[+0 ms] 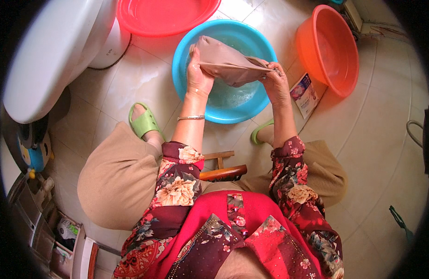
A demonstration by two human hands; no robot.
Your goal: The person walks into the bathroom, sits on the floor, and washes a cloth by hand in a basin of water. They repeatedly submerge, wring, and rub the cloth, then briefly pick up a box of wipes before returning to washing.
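Note:
A wet, brownish-pink piece of cloth [223, 62] is stretched between my two hands above a blue plastic basin [225, 117]. My left hand [199, 75] holds the cloth's left end, thumb up along its edge, with a metal bangle [191, 118] on that wrist. At the cloth's right end, the fingers of my right hand [275, 82] pinch a gathered edge. Cloudy water [231, 96] with some suds lies in the basin below. The palm side of the left hand is partly hidden by the cloth.
A red basin [169, 31] stands beyond at the upper left, and an orange basin [301, 48] at the right, near a printed packet [304, 96]. A large white fixture [57, 52] fills the upper left. Green slippers [144, 122] and a wooden stool [223, 172] are close by.

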